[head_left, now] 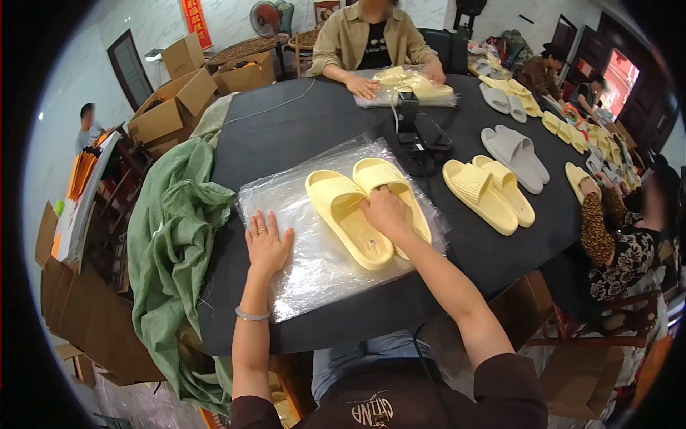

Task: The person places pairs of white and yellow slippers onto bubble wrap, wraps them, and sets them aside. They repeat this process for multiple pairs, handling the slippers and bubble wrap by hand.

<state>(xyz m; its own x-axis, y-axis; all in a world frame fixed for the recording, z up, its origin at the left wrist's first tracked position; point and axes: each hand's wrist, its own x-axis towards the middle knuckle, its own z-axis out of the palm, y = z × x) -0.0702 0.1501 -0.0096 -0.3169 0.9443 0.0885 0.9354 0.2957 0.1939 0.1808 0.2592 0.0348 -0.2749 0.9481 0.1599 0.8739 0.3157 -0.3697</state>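
Note:
A pair of pale yellow slide slippers [341,212] lies side by side, toes pointing away, on a stack of clear plastic bags [307,280] at the table's front. My right hand [386,214] reaches over the pair, its fingers curled at the inner edges where the two slippers meet, below the right strap. Part of the right slipper is hidden under that hand. My left hand [267,242] rests flat on the bags, left of the slippers, with its fingers apart and nothing in it.
Another yellow pair [480,196] and a grey pair [514,159] stand to the right. Beyond the bags is a black device [421,136] with a cable. Green cloth [171,229] drapes the left table edge. Across the table, a person's hands [362,86] touch bagged yellow slippers; others sit right.

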